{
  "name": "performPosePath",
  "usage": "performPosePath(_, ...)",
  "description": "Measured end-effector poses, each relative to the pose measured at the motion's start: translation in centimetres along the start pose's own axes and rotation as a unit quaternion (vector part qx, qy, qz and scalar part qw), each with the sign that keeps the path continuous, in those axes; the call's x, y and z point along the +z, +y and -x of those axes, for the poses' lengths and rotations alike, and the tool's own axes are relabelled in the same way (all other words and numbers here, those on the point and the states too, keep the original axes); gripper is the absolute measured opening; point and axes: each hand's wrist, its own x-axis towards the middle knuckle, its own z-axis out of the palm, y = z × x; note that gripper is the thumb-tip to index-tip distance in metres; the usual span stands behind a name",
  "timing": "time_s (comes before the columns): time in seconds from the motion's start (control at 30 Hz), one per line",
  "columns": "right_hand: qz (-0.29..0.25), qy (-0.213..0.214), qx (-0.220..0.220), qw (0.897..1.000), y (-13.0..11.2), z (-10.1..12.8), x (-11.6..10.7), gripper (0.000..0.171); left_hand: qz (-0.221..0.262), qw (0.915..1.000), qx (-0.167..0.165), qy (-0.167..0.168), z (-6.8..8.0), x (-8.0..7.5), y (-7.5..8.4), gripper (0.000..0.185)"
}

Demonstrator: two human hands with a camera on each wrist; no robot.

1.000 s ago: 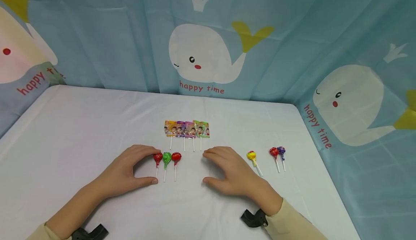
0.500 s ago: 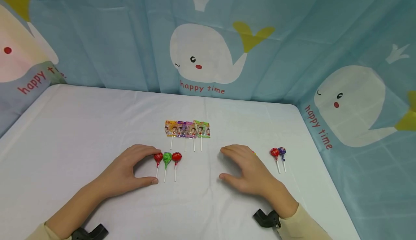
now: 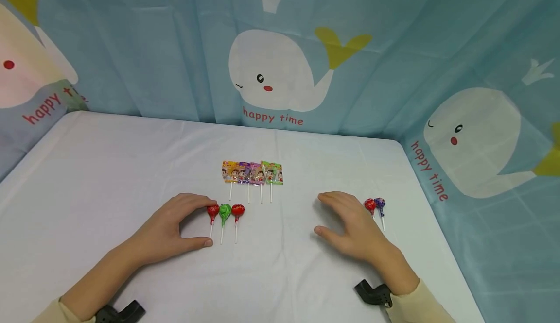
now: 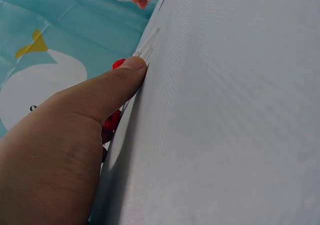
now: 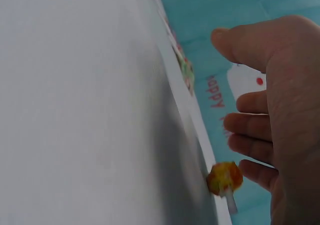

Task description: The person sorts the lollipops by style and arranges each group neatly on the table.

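Before whale-print cloth (image 3: 175, 60) and across a white tabletop (image 3: 131, 167), captured partway, it appears, through a lining-up of lollipops. At the left hand (image 3: 162, 233): thumb and fingers well parted in a loose curve, bracketing a red lollipop (image 3: 213, 211) end to end, with no firm grip to be made out. At the right hand (image 3: 360, 228): relaxed, parted fingers with nothing held, just beside a yellow lollipop (image 5: 225, 177) hidden from the head view; contact impossible to tell. Next along the near row: a green lollipop (image 3: 225, 211) and a second red lollipop (image 3: 238, 210), sticks toward the person. Beyond, in an overlapping line: four packet-wrapped lollipops (image 3: 257, 174). Off to the right, well apart from both rows: a third red lollipop (image 3: 370, 205) beside a purple lollipop (image 3: 380, 204). Judged by layout: seven seemingly set, four behind and three in front. Apparently not yet in line: the yellow, the third red and the purple.
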Motion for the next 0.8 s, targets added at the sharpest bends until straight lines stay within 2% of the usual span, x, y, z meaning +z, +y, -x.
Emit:
performPosePath(0.23, 0.008, -0.016, 0.047, 0.999, 1.0, 1.2, -0.6, 0.067, 0.001, 1.0000, 0.000, -0.003, -0.1, 0.0, 0.0, 0.081)
performPosePath(0.5, 0.012, -0.024, 0.070, 0.997, 1.7, 1.9, -1.0, 0.067, -0.001, 1.0000, -0.004, -0.005, -0.1, -0.1, 0.1, 0.081)
performPosePath(0.8, 0.005, -0.013, 0.088, 0.996, 1.9, 3.0, -1.5, 0.070, -0.003, 1.0000, -0.004, -0.003, -0.1, -0.1, 0.3, 0.081)
